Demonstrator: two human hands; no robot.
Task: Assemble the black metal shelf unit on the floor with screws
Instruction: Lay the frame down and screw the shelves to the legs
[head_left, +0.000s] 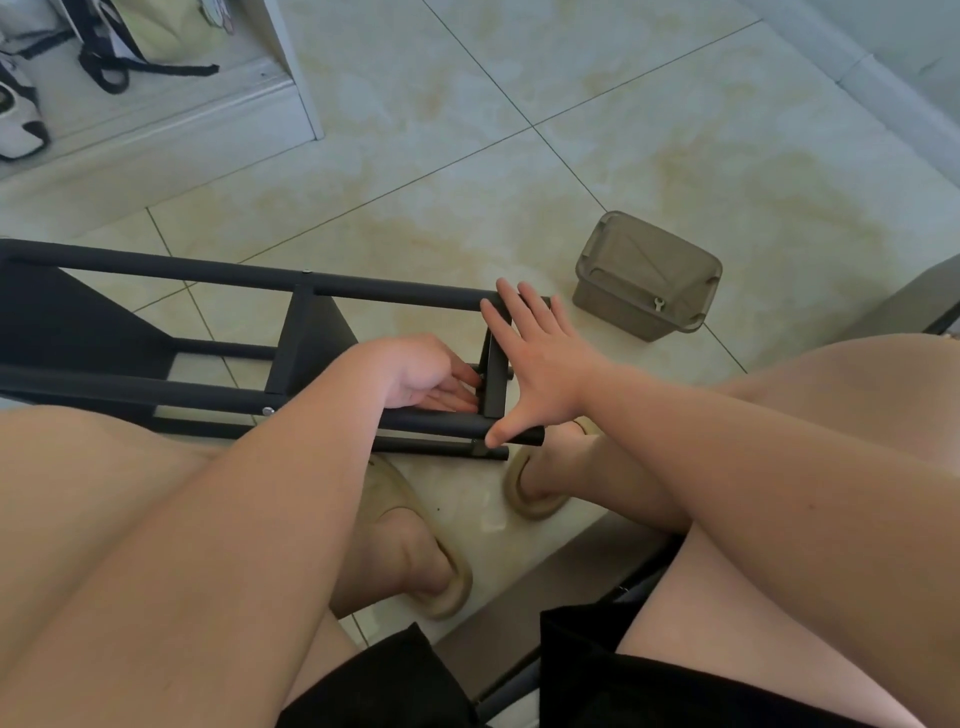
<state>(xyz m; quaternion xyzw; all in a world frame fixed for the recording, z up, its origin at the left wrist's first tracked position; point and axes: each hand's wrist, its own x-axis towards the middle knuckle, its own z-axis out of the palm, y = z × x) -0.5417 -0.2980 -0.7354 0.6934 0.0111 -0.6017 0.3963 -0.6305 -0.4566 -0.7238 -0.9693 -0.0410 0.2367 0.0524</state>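
The black metal shelf unit (218, 332) lies on its side on the tiled floor, stretching from the left edge to the middle. My right hand (540, 358) is spread flat with straight fingers against the end panel (496, 384) at the shelf's right end, thumb down by the lower tube. My left hand (421, 374) reaches inside the frame just left of that panel, palm up, fingertips at the panel's inner face near a small fastener. What the fingertips touch is hidden. A silver screw head (268, 410) shows on the near tube.
A beige plastic bin (644, 275) with a small metal wrench (660, 304) inside stands to the right of the shelf. My feet in tan slippers (431, 566) rest below the frame. A white cabinet with bags is at the upper left.
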